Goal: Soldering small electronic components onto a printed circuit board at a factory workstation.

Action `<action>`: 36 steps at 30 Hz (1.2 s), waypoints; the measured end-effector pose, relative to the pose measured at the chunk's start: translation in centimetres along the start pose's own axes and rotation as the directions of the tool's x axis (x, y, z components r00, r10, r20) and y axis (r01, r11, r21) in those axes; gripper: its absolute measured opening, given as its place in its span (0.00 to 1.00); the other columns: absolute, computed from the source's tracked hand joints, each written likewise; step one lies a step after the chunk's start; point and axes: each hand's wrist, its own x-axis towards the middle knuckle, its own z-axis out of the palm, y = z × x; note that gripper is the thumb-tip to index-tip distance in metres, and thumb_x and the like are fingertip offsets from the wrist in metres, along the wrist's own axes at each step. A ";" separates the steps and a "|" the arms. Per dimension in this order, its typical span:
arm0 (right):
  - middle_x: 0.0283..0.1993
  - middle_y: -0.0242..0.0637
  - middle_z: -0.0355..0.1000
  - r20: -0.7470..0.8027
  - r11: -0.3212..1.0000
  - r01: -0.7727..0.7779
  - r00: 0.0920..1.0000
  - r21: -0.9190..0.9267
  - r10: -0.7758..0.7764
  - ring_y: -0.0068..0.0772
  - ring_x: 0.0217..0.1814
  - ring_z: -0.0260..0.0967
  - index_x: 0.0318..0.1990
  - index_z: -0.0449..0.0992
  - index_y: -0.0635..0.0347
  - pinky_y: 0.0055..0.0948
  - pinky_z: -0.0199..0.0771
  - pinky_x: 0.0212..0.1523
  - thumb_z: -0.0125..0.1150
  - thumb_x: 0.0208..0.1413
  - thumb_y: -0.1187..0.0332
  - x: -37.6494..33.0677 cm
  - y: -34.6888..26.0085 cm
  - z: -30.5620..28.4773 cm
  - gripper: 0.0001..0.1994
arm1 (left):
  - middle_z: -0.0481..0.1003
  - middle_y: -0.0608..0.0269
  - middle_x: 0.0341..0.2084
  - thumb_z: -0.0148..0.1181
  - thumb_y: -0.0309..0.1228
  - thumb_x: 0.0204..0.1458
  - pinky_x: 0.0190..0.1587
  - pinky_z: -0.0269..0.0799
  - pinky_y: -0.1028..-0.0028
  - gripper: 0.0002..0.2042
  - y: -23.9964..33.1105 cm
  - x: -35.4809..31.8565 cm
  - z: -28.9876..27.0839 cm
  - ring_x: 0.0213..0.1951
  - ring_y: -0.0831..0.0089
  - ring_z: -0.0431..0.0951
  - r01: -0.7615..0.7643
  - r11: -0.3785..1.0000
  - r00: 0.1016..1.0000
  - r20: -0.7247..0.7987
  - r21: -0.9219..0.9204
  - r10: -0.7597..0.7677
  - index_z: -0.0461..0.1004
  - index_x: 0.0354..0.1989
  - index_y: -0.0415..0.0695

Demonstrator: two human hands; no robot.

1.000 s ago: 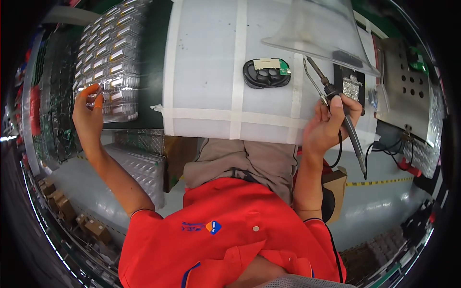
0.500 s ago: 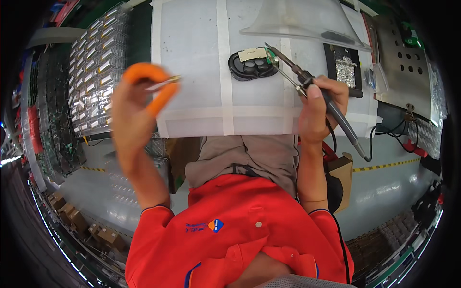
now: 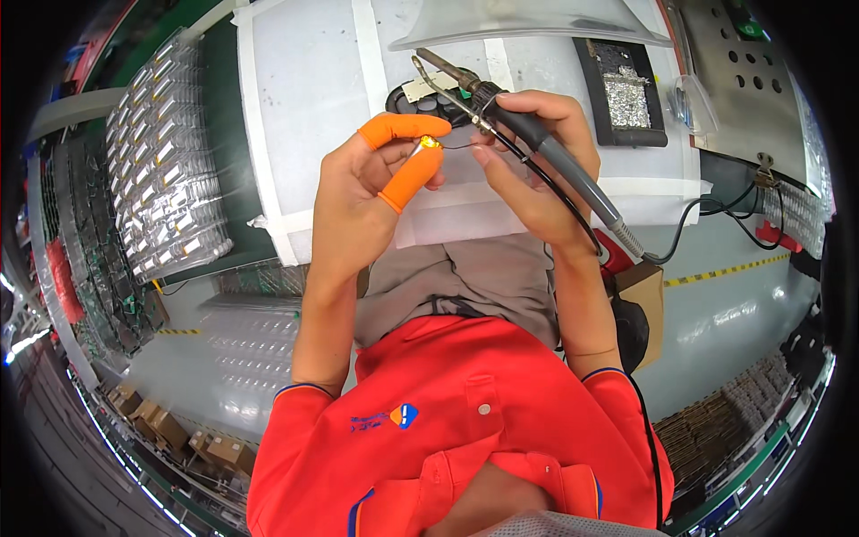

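Over pale worktop (image 3: pixel 304 98) | small silver part (image 3: pixel 426 144) | gold-yellow end (image 3: pixel 431 141) | thin wire (image 3: pixel 458 147)

Left hand (image 3: pixel 358 197) pinching small shiny part (image 3: pixel 430 141), right hand (image 3: pixel 540 199) gripping grey soldering iron (image 3: pixel 573 172), white worktop (image 3: pixel 304 98)

Trays (image 3: pixel 165 170) lie left of the mat (image 3: pixel 309 107), a box (image 3: pixel 633 138) right of the soldering iron (image 3: pixel 559 157).

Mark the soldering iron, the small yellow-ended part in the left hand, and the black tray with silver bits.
Soldering iron (image 3: pixel 567 169): head view, on the grey handle.
Yellow-ended part (image 3: pixel 430 142): head view, on its yellow end.
Black tray (image 3: pixel 633 139): head view, on the near rim.
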 end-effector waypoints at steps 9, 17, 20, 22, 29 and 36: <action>0.35 0.36 0.76 -0.076 1.000 0.007 0.997 -0.006 -0.008 0.21 0.38 0.77 0.49 0.72 0.61 0.19 0.76 0.39 0.67 0.48 0.81 0.1 -0.1 0.6 0.19 | 0.77 0.57 0.31 0.60 0.21 0.57 0.39 0.75 0.76 0.11 0.2 -0.5 0.5 0.32 0.74 0.79 0.066 0.985 0.998 -0.004 0.158 -0.066 0.72 0.46 0.30; 0.42 0.38 0.70 0.026 1.000 0.009 1.000 -0.022 -0.008 0.22 0.40 0.72 0.50 0.67 0.66 0.19 0.73 0.43 0.65 0.49 0.85 -0.1 -0.4 0.1 0.21 | 0.76 0.62 0.28 0.61 0.24 0.58 0.35 0.71 0.78 0.08 0.2 -0.4 0.8 0.29 0.77 0.75 0.041 0.985 0.996 -0.080 0.168 -0.028 0.74 0.42 0.32; 0.41 0.36 0.69 -0.116 1.000 0.008 0.993 -0.001 -0.008 0.19 0.37 0.68 0.48 0.68 0.66 0.17 0.70 0.40 0.65 0.51 0.82 -0.3 -0.8 0.0 0.17 | 0.75 0.63 0.27 0.63 0.24 0.54 0.33 0.68 0.77 0.06 0.4 0.4 0.6 0.27 0.78 0.72 -0.072 0.908 0.981 -0.134 0.412 0.139 0.76 0.37 0.34; 0.29 0.26 0.69 -0.318 0.999 -0.031 0.947 0.043 0.043 0.09 0.26 0.60 0.43 0.71 0.65 0.11 0.58 0.26 0.65 0.55 0.77 -0.2 -0.9 -0.1 0.10 | 0.75 0.63 0.25 0.64 0.23 0.51 0.32 0.66 0.75 0.04 0.7 1.5 0.2 0.26 0.76 0.71 -0.177 0.678 0.927 -0.110 0.713 0.357 0.77 0.32 0.36; 0.27 0.27 0.65 -0.458 0.980 0.015 0.885 0.200 0.080 0.11 0.26 0.58 0.38 0.66 0.63 0.14 0.57 0.26 0.60 0.54 0.80 0.6 -0.3 -1.3 0.09 | 0.73 0.56 0.27 0.64 0.19 0.44 0.35 0.66 0.68 0.04 0.4 4.9 0.5 0.33 0.61 0.69 -0.296 0.475 0.856 0.010 0.829 0.516 0.78 0.30 0.36; 0.25 0.28 0.62 -0.353 0.978 0.063 0.936 0.201 0.012 0.11 0.23 0.54 0.35 0.63 0.62 0.15 0.55 0.24 0.59 0.54 0.81 0.3 0.5 -1.3 0.09 | 0.71 0.60 0.29 0.64 0.18 0.43 0.35 0.65 0.67 0.04 -0.2 5.5 0.8 0.33 0.63 0.68 -0.286 0.538 0.865 -0.028 0.793 0.501 0.78 0.29 0.35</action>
